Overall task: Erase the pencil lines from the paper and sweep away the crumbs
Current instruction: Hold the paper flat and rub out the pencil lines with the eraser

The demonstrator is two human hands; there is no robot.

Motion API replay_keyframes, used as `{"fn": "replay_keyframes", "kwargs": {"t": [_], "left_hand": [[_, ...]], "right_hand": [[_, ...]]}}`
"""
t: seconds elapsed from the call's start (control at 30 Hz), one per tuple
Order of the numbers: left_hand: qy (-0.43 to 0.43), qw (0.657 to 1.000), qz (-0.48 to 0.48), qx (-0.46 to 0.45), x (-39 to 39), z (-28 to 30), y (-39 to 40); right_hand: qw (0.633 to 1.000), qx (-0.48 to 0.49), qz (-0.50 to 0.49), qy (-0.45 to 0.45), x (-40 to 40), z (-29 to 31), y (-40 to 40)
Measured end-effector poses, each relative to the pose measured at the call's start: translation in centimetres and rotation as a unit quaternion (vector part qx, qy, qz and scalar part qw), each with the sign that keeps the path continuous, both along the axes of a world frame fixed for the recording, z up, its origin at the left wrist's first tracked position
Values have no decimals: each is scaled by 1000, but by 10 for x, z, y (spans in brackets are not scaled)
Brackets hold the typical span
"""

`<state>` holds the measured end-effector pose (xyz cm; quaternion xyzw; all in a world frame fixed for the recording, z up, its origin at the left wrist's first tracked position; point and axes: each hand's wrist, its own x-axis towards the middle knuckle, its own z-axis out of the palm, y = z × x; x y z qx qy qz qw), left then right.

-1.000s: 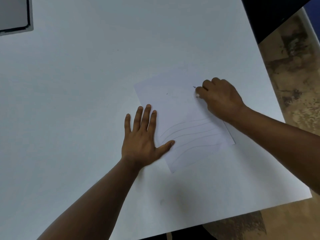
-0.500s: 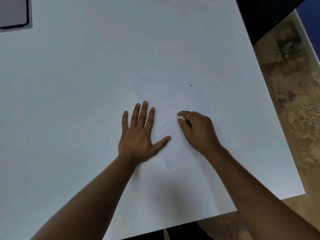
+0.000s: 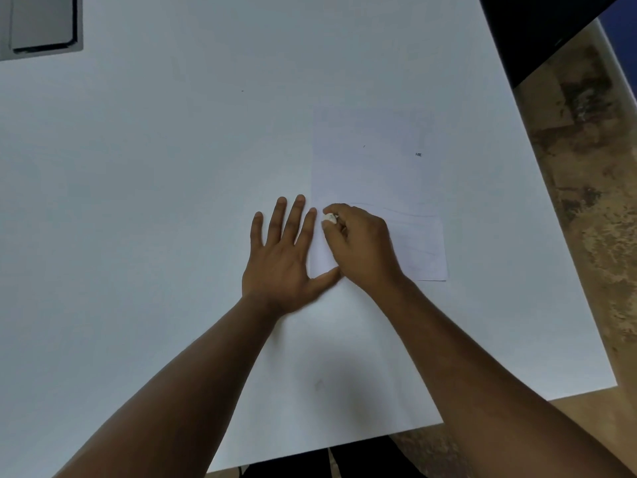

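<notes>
Pinching a white eraser point(image 3: 329, 218), the right hand point(image 3: 362, 246) is pressed onto the paper point(image 3: 368, 160), hiding part of the pencil lines point(image 3: 413, 215). The left hand point(image 3: 281, 257) is laid flat, fingers spread, on the paper's left edge. Dark crumbs point(image 3: 418, 154) are seen farther up the sheet. A grey panel point(image 3: 41, 24) is set at the white desk's point(image 3: 155, 167) far left corner.

A wide white table point(image 3: 172, 201) fills the room's middle; mottled brown floor point(image 3: 586, 201) runs along its right, something dark point(image 3: 537, 32) far right.
</notes>
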<state>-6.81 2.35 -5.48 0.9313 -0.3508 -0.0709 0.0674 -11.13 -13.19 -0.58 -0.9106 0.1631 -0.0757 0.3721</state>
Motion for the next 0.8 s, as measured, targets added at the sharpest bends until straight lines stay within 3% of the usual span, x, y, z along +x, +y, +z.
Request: {"fn": "replay_keyframes", "kwargs": {"t": [0.13,0.23,0.43,0.6,0.8], "left_hand": [[4,999,8,-46,-2,3,2],[3,996,12,-91,-4,4,3],[-8,1000,-12,-26,-2,2,2],[1,1000,-17,4,0,0,1],[-12,999,-24,-18,-1,-1,2]], "right_hand": [[997,62,-20,34,6,-3,-7],[988,131,43,74,0,-1,-26],[958,232,109,126,0,2,-53],[981,155,48,106,2,-4,-46],[987,19,146,65,-10,0,-16]]}}
